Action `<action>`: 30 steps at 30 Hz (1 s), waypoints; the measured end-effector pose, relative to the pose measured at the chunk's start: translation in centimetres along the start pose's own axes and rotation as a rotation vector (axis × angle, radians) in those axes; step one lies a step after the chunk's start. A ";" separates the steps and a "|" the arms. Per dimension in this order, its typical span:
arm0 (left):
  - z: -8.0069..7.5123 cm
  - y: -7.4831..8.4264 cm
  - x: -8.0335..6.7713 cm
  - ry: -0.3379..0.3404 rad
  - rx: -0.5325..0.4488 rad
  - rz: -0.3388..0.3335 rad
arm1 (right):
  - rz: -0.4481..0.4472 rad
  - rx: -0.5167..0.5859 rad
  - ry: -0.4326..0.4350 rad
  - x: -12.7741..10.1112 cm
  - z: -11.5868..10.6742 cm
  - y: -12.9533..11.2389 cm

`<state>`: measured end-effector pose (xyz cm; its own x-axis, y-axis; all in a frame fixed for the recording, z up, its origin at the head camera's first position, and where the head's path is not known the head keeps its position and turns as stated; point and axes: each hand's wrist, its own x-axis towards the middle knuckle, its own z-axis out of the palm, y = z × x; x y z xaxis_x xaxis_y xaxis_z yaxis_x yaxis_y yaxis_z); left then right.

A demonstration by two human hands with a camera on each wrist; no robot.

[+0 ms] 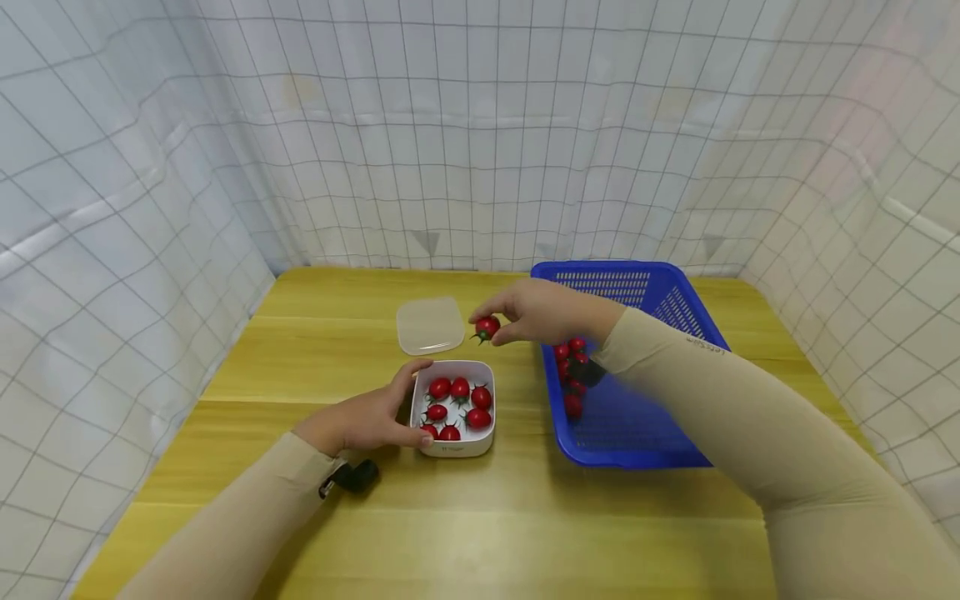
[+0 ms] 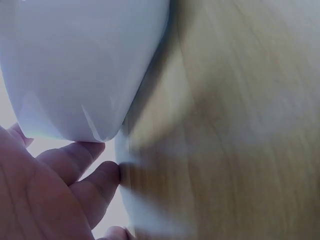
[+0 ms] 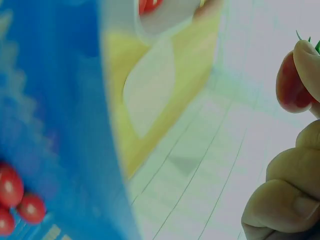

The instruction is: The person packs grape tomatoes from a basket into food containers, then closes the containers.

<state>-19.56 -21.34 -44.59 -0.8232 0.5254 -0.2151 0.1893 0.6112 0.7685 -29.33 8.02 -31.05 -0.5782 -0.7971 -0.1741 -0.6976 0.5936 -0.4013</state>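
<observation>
Gridded white curtains surround a wooden table (image 1: 480, 517). Above it, the right hand (image 1: 536, 310) pinches a cherry tomato (image 1: 487, 327) between blue basket (image 1: 637, 433) and white container (image 1: 453, 446), which the left hand (image 1: 360, 421) grips.

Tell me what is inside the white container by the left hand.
The white container holds about seven red cherry tomatoes on its pale floor. The left hand grips its left wall, and its thumb on the rim may hide a little of that edge.

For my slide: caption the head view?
Right hand pinches a cherry tomato above the white box, steadied by the left hand.
</observation>
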 end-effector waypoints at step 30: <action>0.1 0.4 -0.5 0.042 0.060 0.011 | 0.004 0.056 0.098 -0.9 0.8 -1.2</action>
<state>-19.06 -21.32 -44.26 -0.8423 0.5080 -0.1804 0.2291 0.6403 0.7332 -27.64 7.99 -31.11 -0.6213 -0.7786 -0.0879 -0.6722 0.5874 -0.4507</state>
